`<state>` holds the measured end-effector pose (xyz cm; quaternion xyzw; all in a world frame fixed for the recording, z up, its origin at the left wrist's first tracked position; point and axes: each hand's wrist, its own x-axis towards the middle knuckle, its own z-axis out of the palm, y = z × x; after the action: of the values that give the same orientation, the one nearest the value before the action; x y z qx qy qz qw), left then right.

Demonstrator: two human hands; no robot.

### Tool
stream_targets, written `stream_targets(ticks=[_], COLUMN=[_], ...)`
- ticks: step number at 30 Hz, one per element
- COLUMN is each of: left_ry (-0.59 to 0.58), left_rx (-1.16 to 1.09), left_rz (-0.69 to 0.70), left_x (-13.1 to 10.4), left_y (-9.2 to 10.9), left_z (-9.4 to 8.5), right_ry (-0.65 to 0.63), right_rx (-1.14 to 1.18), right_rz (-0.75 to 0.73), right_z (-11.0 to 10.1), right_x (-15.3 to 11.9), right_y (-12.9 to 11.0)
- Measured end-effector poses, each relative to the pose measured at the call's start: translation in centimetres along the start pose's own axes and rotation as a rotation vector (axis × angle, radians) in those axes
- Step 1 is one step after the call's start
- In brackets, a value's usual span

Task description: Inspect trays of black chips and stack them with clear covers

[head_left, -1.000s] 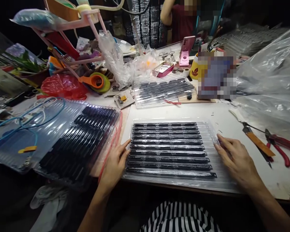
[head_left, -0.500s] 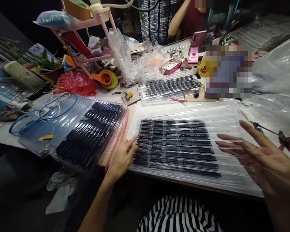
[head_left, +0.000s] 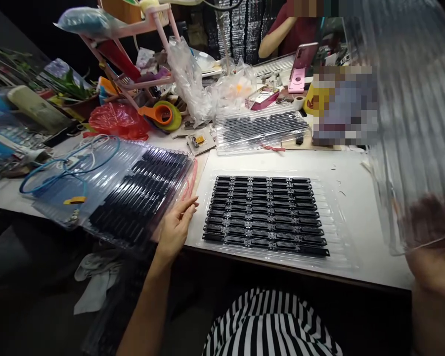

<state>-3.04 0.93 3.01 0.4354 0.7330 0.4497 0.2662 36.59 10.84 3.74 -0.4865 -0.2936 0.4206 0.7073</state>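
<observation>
A clear ridged plastic tray (head_left: 341,227) lies on the white board in front of me, with rows of black connectors (head_left: 265,212) in its grooves. Left of its edge hovers my left hand (head_left: 176,227), fingers loosely extended and slightly apart, nothing in them. At the right, my right hand (head_left: 435,262) grips the lower end of another clear ridged plastic tray (head_left: 411,128), raised upright off the table. Its fingers show partly through the plastic.
Stacked trays of black parts (head_left: 133,193) lie left, under a blue cable (head_left: 33,185). Another filled tray (head_left: 263,131) sits behind. Beyond stand a pink rack (head_left: 163,29), an orange tape roll (head_left: 163,114) and a phone on a pink stand (head_left: 297,84). A person sits opposite.
My right hand has lifted the upper clear tray off the filled one, up to the right, uncovering the connectors. My left hand has drawn back left from the tray edge.
</observation>
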Motion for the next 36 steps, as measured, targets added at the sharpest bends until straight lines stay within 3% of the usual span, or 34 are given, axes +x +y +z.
stream_targets(ticks=[5, 8, 11, 15, 19, 26, 31, 36], left_ry=[0.023, 0.033, -0.065, -0.282, -0.385, -0.245, -0.392, -0.436], left_rx=[0.125, 0.072, -0.191, -0.54, -0.658, -0.607, -0.509, -0.526], left_rz=[0.128, 0.11, 0.038, 0.077, 0.059, 0.052, 0.015, 0.094], left_x=[0.3, 0.6, 1.0, 1.9, 2.9, 3.8, 3.1, 2.6], left_y=[0.5, 1.4, 4.3, 9.6, 12.3, 11.6, 11.2, 10.9], left_z=[0.2, 0.4, 0.8, 2.1, 3.2, 3.4, 3.2, 2.3], right_ry=[0.083, 0.087, 0.004, -0.188, -0.325, -0.444, -0.451, -0.443], right_rx=[0.1, 0.142, 0.155, 0.083, 0.012, -0.028, 0.012, -0.021], right_rz=[-0.044, -0.076, -0.074, -0.078, -0.116, -0.149, -0.142, 0.029], right_z=[-0.9, -1.5, -1.7, -1.1, -0.4, 0.6, 1.0, 0.2], right_x=[0.5, 0.9, 1.0, 0.6, 0.1, -0.5, -0.4, 1.0], right_y=[-0.5, -0.8, -1.1, -2.0, -2.9, -3.8, -3.6, -3.6])
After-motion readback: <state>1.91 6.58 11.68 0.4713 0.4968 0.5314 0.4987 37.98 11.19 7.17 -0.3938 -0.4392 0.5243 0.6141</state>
